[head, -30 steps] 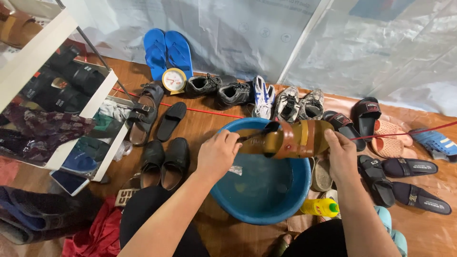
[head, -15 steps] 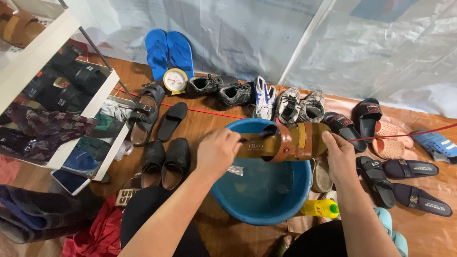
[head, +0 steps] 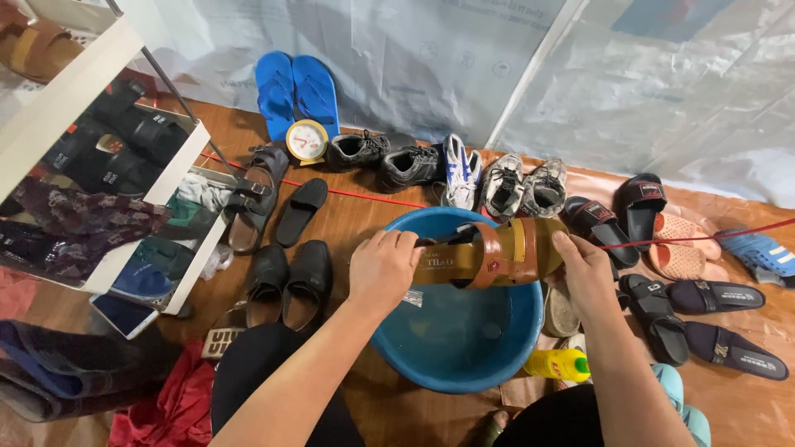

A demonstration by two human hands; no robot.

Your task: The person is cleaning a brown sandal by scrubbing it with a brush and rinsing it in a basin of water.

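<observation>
Brown strapped sandal (head: 489,255) stays level over the round blue basin (head: 464,348); left hand (head: 383,269) and right hand (head: 586,271) still clasp its ends.

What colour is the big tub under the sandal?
Blue: the round basin, clearest in the head view.

Brown sandal (head: 497,252) over blue basin (head: 505,356)

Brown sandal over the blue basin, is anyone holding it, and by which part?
Yes. Both hands hold the brown sandal by its ends: the left hand at one end, the right hand at the strapped end, above the blue basin.
</observation>
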